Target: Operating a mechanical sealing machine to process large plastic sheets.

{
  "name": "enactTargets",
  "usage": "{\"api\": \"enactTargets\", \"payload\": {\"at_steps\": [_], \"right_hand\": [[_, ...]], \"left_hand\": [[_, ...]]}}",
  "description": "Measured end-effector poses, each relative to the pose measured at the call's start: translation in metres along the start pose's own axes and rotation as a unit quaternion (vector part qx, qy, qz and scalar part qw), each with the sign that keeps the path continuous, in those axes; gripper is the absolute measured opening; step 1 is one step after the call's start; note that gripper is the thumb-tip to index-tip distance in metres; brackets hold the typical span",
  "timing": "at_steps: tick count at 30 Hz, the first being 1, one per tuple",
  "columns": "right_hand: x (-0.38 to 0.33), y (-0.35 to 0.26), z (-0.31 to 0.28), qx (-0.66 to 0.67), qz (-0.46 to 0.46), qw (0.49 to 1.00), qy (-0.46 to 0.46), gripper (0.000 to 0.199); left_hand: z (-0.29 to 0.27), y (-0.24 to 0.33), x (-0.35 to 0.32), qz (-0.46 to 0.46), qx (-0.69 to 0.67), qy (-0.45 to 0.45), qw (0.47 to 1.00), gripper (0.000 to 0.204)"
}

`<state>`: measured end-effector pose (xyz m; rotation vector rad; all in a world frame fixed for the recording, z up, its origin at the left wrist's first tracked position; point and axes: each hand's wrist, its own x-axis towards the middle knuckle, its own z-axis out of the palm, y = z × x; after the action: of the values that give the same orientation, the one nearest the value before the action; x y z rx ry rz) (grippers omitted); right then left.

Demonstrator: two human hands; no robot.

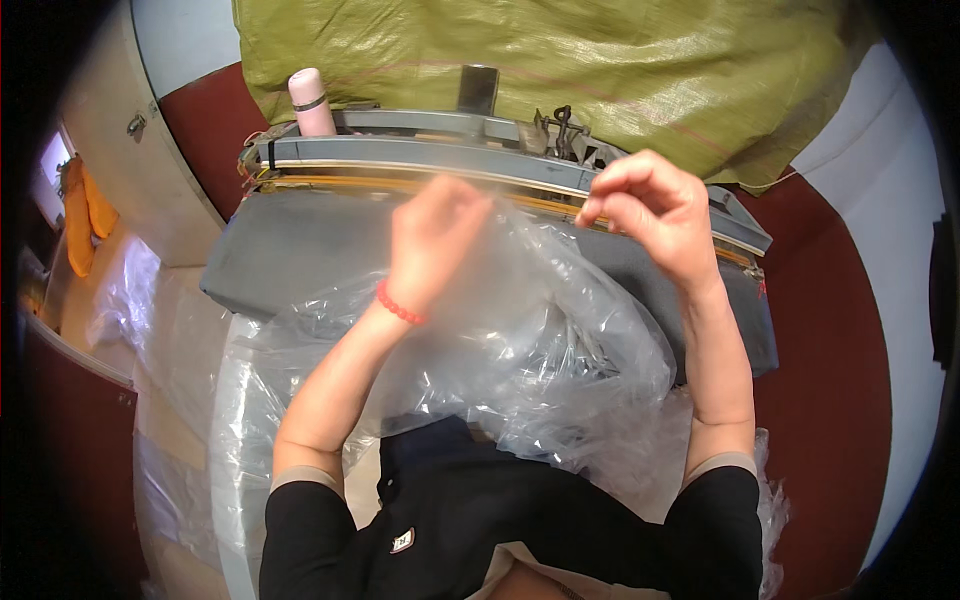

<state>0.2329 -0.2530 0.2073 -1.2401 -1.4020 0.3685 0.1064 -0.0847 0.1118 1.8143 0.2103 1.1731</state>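
Even, fairly bright indoor light is falling from above, w/ glare glinting off the clear plastic bag [520,340] near centre. Left hand [435,240] is blurring slightly; fisheye is bending edges, corners going black from 7 to 11 o'clock.

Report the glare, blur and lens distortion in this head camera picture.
Head view: glare streaks the clear plastic bag and the green woven sack; the left hand is motion-blurred, the right hand sharper; the grey machine bar bows from fisheye distortion; the corners fall to black.
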Motion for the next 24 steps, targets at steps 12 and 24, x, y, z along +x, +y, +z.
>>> {"api": "enactTargets", "payload": {"at_steps": [12,24], "right_hand": [[0.030,0.069,0.068,0.061,0.152,0.983,-0.084,0.023],[-0.095,0.203,-0.098,0.017,0.186,0.892,0.412,0.013]], "left_hand": [[-0.027,0.002,-0.016,0.016,0.067,0.012,0.998,0.009],[-0.114,-0.001,-0.109,-0.261,-0.104,-0.522,0.805,0.012]]}}
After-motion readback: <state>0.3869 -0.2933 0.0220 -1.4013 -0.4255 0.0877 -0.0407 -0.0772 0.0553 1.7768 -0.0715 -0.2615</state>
